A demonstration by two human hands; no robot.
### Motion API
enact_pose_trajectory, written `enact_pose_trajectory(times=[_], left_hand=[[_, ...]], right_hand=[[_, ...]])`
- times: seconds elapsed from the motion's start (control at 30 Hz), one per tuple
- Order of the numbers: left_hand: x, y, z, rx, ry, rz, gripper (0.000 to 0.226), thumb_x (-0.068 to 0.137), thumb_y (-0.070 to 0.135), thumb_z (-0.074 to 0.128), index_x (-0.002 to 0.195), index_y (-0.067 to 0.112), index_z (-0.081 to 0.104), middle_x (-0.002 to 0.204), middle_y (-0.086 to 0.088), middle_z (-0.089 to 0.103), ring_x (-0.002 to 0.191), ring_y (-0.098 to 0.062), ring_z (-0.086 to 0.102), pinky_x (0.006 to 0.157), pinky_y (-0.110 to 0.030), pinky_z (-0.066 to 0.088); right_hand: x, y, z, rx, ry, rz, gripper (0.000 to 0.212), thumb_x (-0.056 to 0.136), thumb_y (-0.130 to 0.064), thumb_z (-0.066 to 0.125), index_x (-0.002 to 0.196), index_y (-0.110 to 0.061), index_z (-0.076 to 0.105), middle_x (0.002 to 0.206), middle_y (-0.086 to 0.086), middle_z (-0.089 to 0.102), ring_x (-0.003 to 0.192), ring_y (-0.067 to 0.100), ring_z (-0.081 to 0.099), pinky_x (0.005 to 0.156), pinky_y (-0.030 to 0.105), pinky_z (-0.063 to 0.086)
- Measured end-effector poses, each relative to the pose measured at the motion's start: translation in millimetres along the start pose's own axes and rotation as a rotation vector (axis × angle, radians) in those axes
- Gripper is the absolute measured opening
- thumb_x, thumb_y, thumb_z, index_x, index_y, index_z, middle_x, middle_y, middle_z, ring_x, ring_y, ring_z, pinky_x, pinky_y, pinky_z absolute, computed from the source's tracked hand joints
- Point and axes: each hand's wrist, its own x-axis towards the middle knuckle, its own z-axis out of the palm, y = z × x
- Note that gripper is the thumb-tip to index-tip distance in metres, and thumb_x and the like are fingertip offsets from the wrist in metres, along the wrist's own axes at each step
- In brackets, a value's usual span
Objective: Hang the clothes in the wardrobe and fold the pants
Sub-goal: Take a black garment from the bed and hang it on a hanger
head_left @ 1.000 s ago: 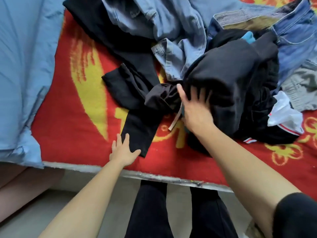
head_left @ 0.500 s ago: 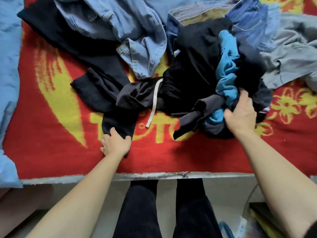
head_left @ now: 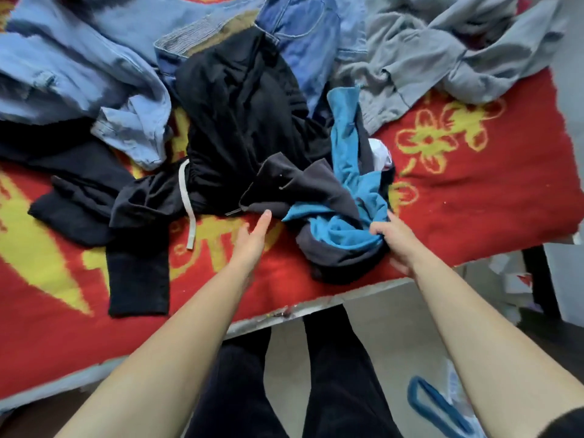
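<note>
I am looking down on a pile of clothes lying on a red blanket (head_left: 474, 197) with yellow flowers, near its front edge. My right hand (head_left: 398, 242) is gripping the blue-lined dark garment (head_left: 339, 229) at the near right of the pile, fingers curled into the bunched blue cloth and pinching it. My left hand (head_left: 252, 240) is stretching out flat over the blanket, fingers straight and together, gripping nothing; its fingertips are just reaching the dark grey edge of that same garment, though I cannot tell whether they are touching it.

Black pants (head_left: 243, 121) with a white drawstring (head_left: 186, 200) are lying in the middle of the pile, just behind the garment, waistband toward the left. A black piece (head_left: 136, 273) is spreading out to the left of them, one end pointing toward me. Light blue jeans (head_left: 72, 74) are sitting at the far left, darker jeans (head_left: 303, 36) behind the pants, and a grey top (head_left: 442, 55) is lying crumpled at the far right. A bit of white cloth (head_left: 379, 153) is peeking out beside the blue lining.
</note>
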Motion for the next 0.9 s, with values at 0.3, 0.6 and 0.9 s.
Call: enact_pose_trajectory(times=[0.3, 0.6, 0.9], left_hand=[[-54, 10, 56, -0.375, -0.027, -0.066, 0.032, 0.094, 0.027, 0.067, 0.119, 0.009, 0.061, 0.11, -0.011, 0.073, 0.096, -0.026, 0.072, 0.088, -0.041, 0.057], [-164, 99, 13, -0.286, 0.469, 0.324, 0.05, 0.08, 0.044, 0.077, 0.109, 0.008, 0.059, 0.103, -0.002, 0.068, 0.093, -0.017, 0.066, 0.09, -0.035, 0.054], [-280, 138, -81, -0.032, 0.703, 0.609, 0.068, 0.083, 0.024, 0.071, 0.143, 0.012, 0.041, 0.138, -0.011, 0.054, 0.125, -0.029, 0.052, 0.106, -0.035, 0.04]], right_hand=[[-29, 16, -42, -0.168, -0.109, 0.028, 0.047, 0.055, -0.011, 0.054, 0.1, -0.016, 0.066, 0.097, 0.004, 0.068, 0.079, 0.018, 0.061, 0.064, 0.025, 0.045], [-85, -98, -58, 0.087, 0.304, -0.315, 0.053, 0.067, -0.015, 0.063, 0.12, -0.016, 0.062, 0.114, 0.004, 0.068, 0.105, 0.026, 0.063, 0.094, 0.036, 0.05], [-195, -135, -71, -0.592, 0.346, -0.57, 0.045, 0.095, -0.041, 0.045, 0.111, -0.005, 0.066, 0.117, 0.024, 0.066, 0.109, 0.04, 0.061, 0.088, 0.038, 0.046]])
